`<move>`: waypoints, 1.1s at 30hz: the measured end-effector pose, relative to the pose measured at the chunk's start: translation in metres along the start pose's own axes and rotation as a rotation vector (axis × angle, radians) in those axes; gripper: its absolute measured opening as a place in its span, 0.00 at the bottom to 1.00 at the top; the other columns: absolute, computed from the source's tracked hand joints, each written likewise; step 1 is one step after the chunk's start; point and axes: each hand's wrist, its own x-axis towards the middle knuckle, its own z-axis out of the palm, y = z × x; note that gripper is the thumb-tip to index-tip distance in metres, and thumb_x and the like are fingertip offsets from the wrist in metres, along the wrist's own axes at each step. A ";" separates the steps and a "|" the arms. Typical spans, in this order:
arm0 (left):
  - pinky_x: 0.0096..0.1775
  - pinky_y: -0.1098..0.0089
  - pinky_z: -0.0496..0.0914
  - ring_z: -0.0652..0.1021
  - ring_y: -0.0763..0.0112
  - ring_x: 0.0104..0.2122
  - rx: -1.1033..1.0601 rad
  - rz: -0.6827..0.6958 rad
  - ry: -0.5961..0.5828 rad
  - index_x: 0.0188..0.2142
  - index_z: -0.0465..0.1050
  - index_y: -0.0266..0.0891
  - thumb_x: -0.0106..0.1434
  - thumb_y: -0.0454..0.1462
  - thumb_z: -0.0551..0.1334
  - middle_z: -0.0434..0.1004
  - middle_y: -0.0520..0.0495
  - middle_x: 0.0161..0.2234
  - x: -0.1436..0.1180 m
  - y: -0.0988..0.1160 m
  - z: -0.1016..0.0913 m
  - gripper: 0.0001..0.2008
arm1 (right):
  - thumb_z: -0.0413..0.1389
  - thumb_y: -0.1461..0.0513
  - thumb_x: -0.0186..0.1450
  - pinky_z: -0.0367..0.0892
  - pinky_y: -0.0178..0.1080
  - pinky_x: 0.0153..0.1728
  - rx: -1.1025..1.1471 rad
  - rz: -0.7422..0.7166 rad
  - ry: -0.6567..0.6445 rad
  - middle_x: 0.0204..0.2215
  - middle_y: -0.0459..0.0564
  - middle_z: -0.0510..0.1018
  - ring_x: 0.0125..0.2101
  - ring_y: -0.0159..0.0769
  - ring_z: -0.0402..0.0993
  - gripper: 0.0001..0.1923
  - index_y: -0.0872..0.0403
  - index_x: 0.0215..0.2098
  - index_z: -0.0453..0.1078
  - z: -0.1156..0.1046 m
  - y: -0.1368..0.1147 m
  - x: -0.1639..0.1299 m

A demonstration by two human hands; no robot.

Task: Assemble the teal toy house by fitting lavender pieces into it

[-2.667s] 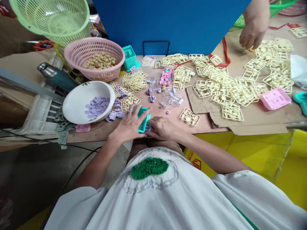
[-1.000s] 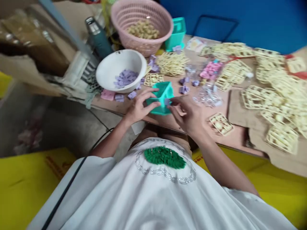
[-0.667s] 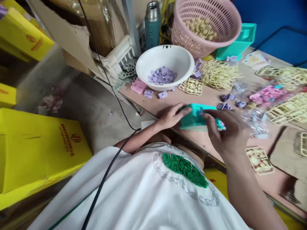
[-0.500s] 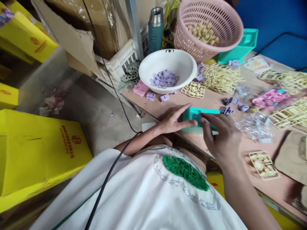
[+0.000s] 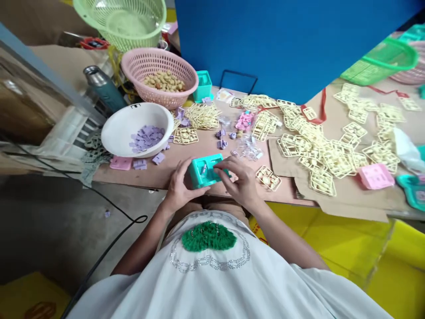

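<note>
A teal plastic toy box (image 5: 205, 171) rests at the near edge of the brown table (image 5: 149, 170), right in front of me. My left hand (image 5: 180, 186) grips its left side. My right hand (image 5: 241, 179) reaches over its top right, fingertips pinched at the box; a small piece there is too small to tell. A white bowl (image 5: 124, 126) with several lilac parts stands to the left. Loose lilac parts (image 5: 158, 157) lie beside it.
A pink basket (image 5: 156, 64) of tan pieces and a green basket (image 5: 121, 20) stand at the back left, beside a teal flask (image 5: 104, 88). Cream sprue frames (image 5: 318, 141) cover the right. A blue panel (image 5: 282, 44) rises behind. Yellow cartons (image 5: 381, 248) sit below right.
The view has swung back from the left to face the table. The teal box has been turned in my hands and stays at the table edge. Another person's hand at top right is gone.
</note>
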 end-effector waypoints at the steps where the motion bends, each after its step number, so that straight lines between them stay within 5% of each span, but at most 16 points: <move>1: 0.63 0.53 0.72 0.76 0.51 0.61 0.032 0.023 0.013 0.67 0.61 0.42 0.55 0.42 0.78 0.73 0.36 0.61 0.001 0.008 -0.002 0.44 | 0.58 0.59 0.74 0.70 0.47 0.39 0.006 0.010 -0.018 0.32 0.51 0.81 0.34 0.42 0.75 0.08 0.50 0.37 0.76 0.001 -0.003 -0.003; 9: 0.57 0.57 0.75 0.78 0.52 0.56 0.233 0.152 0.025 0.65 0.64 0.45 0.52 0.37 0.78 0.74 0.41 0.56 0.004 0.046 -0.006 0.43 | 0.56 0.59 0.72 0.65 0.45 0.37 0.055 0.072 -0.015 0.32 0.51 0.77 0.35 0.42 0.69 0.07 0.51 0.36 0.71 0.006 -0.009 -0.013; 22: 0.56 0.57 0.76 0.77 0.52 0.55 0.288 0.186 -0.009 0.66 0.63 0.46 0.52 0.37 0.78 0.73 0.42 0.55 0.007 0.052 -0.005 0.45 | 0.52 0.64 0.74 0.62 0.46 0.40 0.029 -0.066 -0.057 0.31 0.50 0.74 0.34 0.41 0.65 0.08 0.51 0.36 0.67 -0.008 -0.006 -0.009; 33: 0.54 0.58 0.77 0.78 0.54 0.53 0.294 0.155 0.028 0.65 0.64 0.46 0.52 0.37 0.79 0.73 0.43 0.54 0.003 0.050 -0.005 0.44 | 0.59 0.59 0.73 0.66 0.44 0.39 0.113 0.038 -0.062 0.30 0.49 0.78 0.32 0.38 0.70 0.08 0.52 0.35 0.73 -0.011 -0.003 -0.010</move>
